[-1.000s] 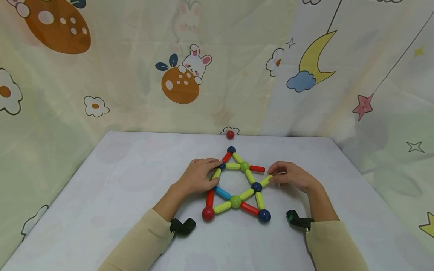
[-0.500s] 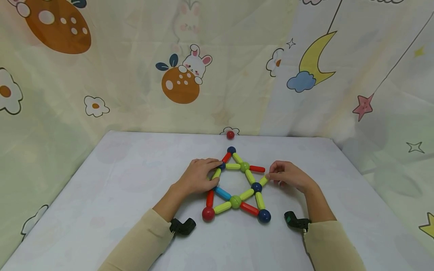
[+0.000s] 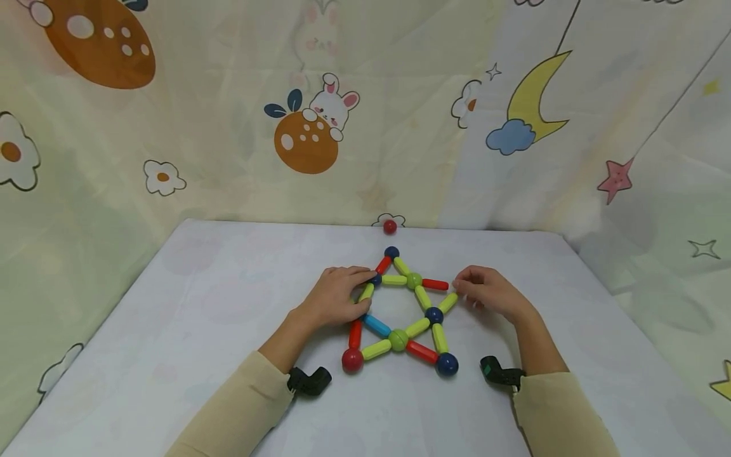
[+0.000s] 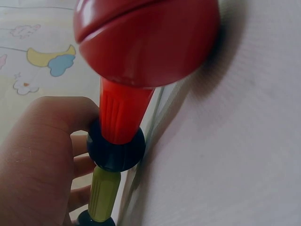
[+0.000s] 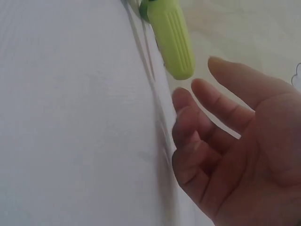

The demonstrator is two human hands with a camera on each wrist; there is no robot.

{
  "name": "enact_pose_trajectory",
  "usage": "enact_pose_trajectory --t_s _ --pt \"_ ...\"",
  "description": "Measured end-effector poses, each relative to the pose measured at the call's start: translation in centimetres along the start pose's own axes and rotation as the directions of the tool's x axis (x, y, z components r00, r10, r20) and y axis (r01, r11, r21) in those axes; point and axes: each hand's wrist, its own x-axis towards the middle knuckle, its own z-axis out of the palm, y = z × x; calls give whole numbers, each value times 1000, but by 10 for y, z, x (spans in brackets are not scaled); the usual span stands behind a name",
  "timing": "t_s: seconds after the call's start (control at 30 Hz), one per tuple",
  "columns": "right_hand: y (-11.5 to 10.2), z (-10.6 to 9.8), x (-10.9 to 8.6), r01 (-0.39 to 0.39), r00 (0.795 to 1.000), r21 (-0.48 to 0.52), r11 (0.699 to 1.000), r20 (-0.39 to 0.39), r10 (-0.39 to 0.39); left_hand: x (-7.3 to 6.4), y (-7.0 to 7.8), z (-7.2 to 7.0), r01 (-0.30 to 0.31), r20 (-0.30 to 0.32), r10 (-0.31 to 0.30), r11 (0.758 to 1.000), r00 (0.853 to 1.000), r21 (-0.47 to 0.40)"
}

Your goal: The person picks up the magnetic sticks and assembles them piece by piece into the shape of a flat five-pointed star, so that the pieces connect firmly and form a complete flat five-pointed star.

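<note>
A flat figure of magnetic rods and balls (image 3: 398,340) lies on the white table, with triangles set around an open ring. My left hand (image 3: 337,295) holds its left side. In the left wrist view the thumb bends against a dark blue ball (image 4: 115,146), below a red rod (image 4: 124,113) and a large red ball (image 4: 150,42). My right hand (image 3: 488,292), fingers loosely curled and empty, is just off the free end of a yellow-green rod (image 3: 449,302). A gap separates its fingertips from that rod in the right wrist view. Close by, a red rod (image 3: 435,285) points right.
A loose red ball (image 3: 389,226) sits at the far edge of the table (image 3: 240,254). Behind it hangs a printed cloth (image 3: 228,114). Black wrist cameras (image 3: 309,382) are strapped at both sleeves.
My right hand moved in to pinch the free end of the yellow-green rod, then let it go and drew slightly back. The left hand has stayed in place.
</note>
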Motion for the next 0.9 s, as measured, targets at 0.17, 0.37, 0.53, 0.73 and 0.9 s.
enact_pose_trajectory --t_s 0.17,0.37,0.53,0.73,0.9 --pt "-8 1 1 31 996 -33 999 -85 -34 1 -2 3 -2 4 2 1000 1000 0" --pt "-21 3 10 42 983 -103 994 -174 -59 2 -3 3 -11 5 11 1000 1000 9" --pt "-36 0 21 55 972 -120 991 -222 -81 3 -3 1 -11 -9 11 1000 1000 -6" --pt "-55 0 35 95 964 -106 990 -239 -118 2 -2 2 -7 -7 6 1000 1000 -20" --pt "-68 5 49 119 961 -71 990 -240 -133 2 -2 3 -9 -4 9 1000 1000 -6"
